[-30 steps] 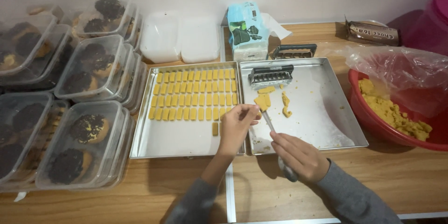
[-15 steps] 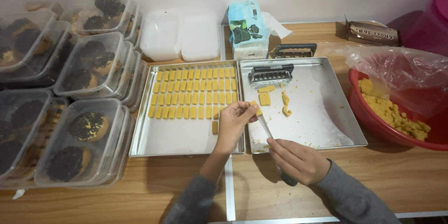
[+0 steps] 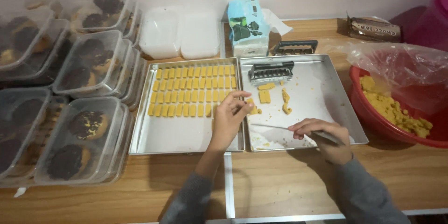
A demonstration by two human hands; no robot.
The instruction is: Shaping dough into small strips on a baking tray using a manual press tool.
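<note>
My left hand [image 3: 232, 117] hovers over the seam between two metal trays, fingers pinched on a small yellow dough piece [image 3: 253, 110]. My right hand [image 3: 322, 134] grips a thin knife [image 3: 273, 126] whose blade lies flat over the right tray [image 3: 326, 93], pointing left. The left tray [image 3: 177, 135] carries neat rows of yellow dough pieces [image 3: 193, 88]. On the right tray lie a few loose dough pieces [image 3: 264, 96] and a ridged metal cutter [image 3: 271, 72].
Stacked clear boxes of dark-topped cookies [image 3: 79, 126] fill the left side. A red bowl of yellow dough under a plastic bag [image 3: 396, 107] stands at the right. White lidded tubs [image 3: 179, 32], a light-blue carton [image 3: 247, 25] and a brown wrapped bar [image 3: 373, 28] sit behind the trays.
My left hand has lifted a dough piece from the right tray toward the left tray. My right hand has swung the knife down flat and shifted right.
</note>
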